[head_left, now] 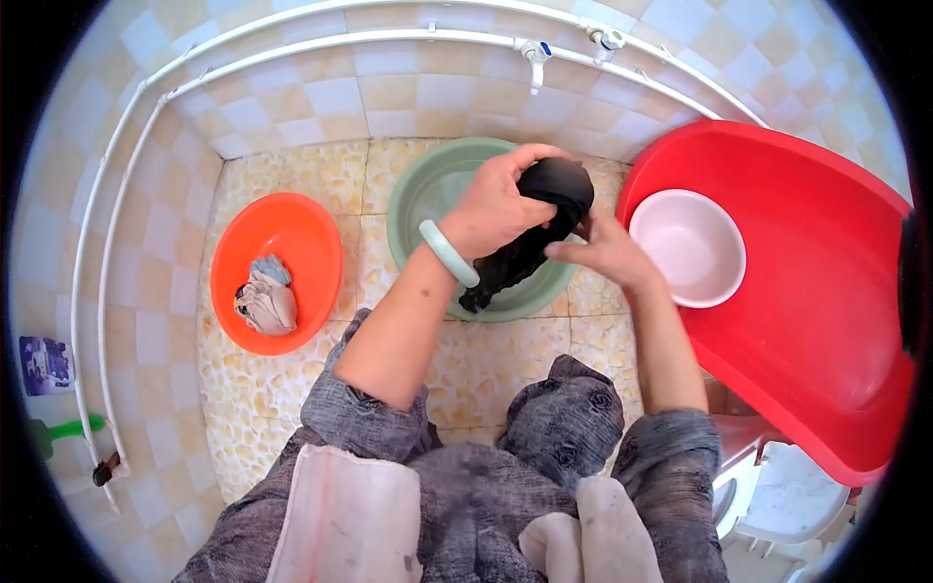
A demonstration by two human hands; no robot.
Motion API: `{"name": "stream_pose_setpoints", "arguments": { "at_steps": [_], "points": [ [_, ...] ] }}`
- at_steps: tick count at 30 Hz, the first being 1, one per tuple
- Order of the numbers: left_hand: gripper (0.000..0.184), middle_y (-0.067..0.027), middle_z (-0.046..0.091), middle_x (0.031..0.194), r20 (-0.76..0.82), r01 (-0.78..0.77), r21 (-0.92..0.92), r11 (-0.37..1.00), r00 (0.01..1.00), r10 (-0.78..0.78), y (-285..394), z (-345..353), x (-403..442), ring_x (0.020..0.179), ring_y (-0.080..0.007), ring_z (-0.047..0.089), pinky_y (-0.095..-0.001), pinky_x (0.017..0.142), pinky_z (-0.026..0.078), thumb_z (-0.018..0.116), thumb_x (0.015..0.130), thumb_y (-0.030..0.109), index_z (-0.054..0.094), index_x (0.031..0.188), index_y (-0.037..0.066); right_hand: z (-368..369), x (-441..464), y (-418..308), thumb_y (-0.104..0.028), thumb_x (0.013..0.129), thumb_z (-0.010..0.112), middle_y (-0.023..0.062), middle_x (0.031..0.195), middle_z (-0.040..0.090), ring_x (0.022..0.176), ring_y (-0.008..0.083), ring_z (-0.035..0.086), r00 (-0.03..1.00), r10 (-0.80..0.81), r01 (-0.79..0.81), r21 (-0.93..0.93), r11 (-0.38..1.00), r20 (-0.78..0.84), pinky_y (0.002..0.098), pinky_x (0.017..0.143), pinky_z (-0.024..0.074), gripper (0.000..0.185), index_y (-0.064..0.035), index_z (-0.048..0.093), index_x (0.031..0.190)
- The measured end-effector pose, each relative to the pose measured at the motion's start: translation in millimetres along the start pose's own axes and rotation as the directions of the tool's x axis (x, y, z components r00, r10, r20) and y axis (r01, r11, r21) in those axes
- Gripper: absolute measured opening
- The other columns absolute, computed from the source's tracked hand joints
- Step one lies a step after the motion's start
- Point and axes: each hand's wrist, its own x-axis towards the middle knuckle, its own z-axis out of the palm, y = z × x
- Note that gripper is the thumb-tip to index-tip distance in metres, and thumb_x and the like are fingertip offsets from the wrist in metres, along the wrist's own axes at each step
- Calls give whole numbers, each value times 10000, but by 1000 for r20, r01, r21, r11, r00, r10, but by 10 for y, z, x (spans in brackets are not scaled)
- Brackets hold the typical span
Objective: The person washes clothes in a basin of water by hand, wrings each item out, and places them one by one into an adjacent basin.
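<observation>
A black wet-looking cloth (525,253) is bunched above the green basin (403,219), its lower end hanging down into it. Gripping the cloth's upper part from the left is my left hand (498,202), with a pale bangle (449,255) at the wrist. My right hand (612,251) holds the cloth's right side; its fingers are partly hidden behind the fabric and its thumb is in front. Water seems to lie in the basin, though the cloth and my hands cover much of it. What kind of garment the cloth is, I cannot tell.
An orange basin (238,277) with crumpled light cloths (268,303) stands on the tiled floor at left. At right, a white bowl (688,199) sits in a large red tub (807,282). White pipes with a tap (535,60) run along the wall.
</observation>
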Motion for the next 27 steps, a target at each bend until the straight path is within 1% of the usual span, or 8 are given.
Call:
{"name": "stream_pose_setpoints", "arguments": {
  "at_steps": [6, 10, 13, 14, 17, 20, 24, 27],
  "points": [
    [536, -51, 602, 1099, -9, -32, 163, 986, 999, 34, -126, -130, 41, 1019, -136, 572, -286, 895, 474, 619, 711, -68, 523, 1229, 32, 24, 276, 371, 107, 687, 570, 52, 1107, 597, 1055, 169, 552, 967, 0, 19, 75, 997, -254, 297, 934, 422, 526, -21, 539, 1197],
    [617, -62, 576, 1162, -120, 48, 410, 911, 993, 2, -89, -116, 21, 1062, -152, 551, -309, 926, 454, 678, 744, -5, 449, 1316, 33, -19, 447, 77, 143, 673, 417, 91, 1081, 612, 1031, 198, 565, 912, -133, 239, 239, 941, -387, 299, 924, 424, 506, 20, 553, 1145],
    [704, -84, 555, 1205, -82, 16, 95, 995, 997, -9, -183, -141, 23, 1090, -169, 538, -306, 941, 438, 699, 760, 22, 366, 1380, 23, 56, 551, -256, 149, 645, 373, 115, 1125, 586, 1068, 206, 546, 893, -186, 278, 178, 944, -409, 308, 951, 416, 566, 15, 552, 1166],
    [747, -122, 483, 1303, -66, 55, -42, 998, 996, -57, -185, -196, 21, 1188, -204, 469, -358, 1014, 375, 690, 808, 172, 291, 1419, 15, 25, 603, -287, 161, 614, 333, 131, 1172, 557, 1106, 217, 529, 905, -196, 267, 145, 953, -379, 315, 972, 415, 635, 10, 538, 1195],
    [866, -195, 307, 1448, -459, 257, -249, 934, 818, -347, -18, -247, -105, 1347, -315, 279, -568, 1089, 154, 531, 862, 535, 174, 1461, 21, -104, 761, -353, 173, 581, 297, 126, 1206, 543, 1138, 216, 517, 938, -225, 257, 92, 962, -263, 316, 992, 411, 703, -2, 536, 1218],
    [906, -242, 302, 1438, -237, 358, -730, 581, 665, -708, -236, -241, -197, 1340, -355, 288, -611, 1078, 132, 519, 854, 592, 172, 1453, 8, -66, 802, -611, 152, 635, 358, 70, 1114, 596, 1087, 182, 538, 975, -216, 218, 30, 976, -55, 308, 963, 411, 608, -39, 575, 1170],
    [882, -155, 365, 1416, 68, 263, -942, 207, 756, -651, -336, -243, -224, 1295, -390, 331, -639, 1029, 279, 423, 818, 736, 324, 1412, 91, 268, 762, -786, 144, 632, 407, 35, 1052, 620, 1060, 163, 553, 954, -164, 195, -103, 975, 250, 310, 970, 401, 590, -95, 596, 1138],
    [715, -87, 521, 1234, -99, 18, -899, 437, 965, -243, -627, -206, -209, 1139, -288, 498, -498, 998, 386, 328, 857, 728, 487, 1220, 133, 632, 612, -762, 176, 569, 411, 64, 1036, 599, 1058, 202, 555, 848, -288, 423, -240, 874, 446, 322, 954, 418, 586, -34, 590, 1086]
  ]
}}
